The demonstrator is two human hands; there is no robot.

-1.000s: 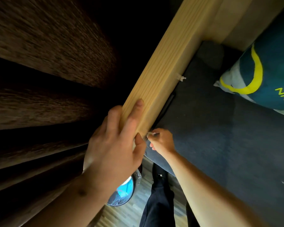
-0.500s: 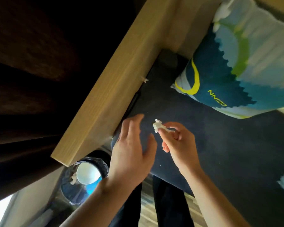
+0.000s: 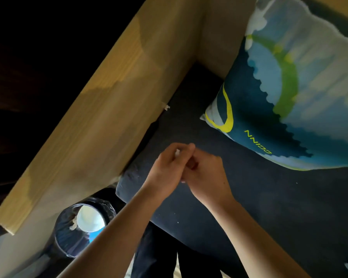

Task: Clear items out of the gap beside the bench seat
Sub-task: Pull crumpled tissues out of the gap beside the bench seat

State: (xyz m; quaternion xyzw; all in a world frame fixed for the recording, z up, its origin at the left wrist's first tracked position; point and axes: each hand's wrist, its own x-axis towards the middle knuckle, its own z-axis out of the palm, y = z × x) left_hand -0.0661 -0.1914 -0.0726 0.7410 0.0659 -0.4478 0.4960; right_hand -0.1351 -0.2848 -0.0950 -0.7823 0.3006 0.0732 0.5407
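Note:
Over the dark blue seat cushion (image 3: pixel 259 207), my left hand (image 3: pixel 166 170) and my right hand (image 3: pixel 206 176) are pressed together. Their fingertips pinch a small white paper scrap (image 3: pixel 177 152), which is mostly hidden by the fingers. The narrow dark gap (image 3: pixel 149 135) runs between the cushion and the wooden bench side (image 3: pixel 109 117), just left of my hands. Farther up the gap, another white scrap (image 3: pixel 166 107) sticks out against the wood.
A bin with a black liner (image 3: pixel 68 243) stands on the floor below the end of the wooden side, with a white cup (image 3: pixel 90 218) and bits of paper inside. A blue, green and white pillow (image 3: pixel 289 97) lies on the seat at upper right.
My left hand let go of the wooden side and came over to my right hand, which pulled the white scrap from the gap. Both hands now close on the scrap.

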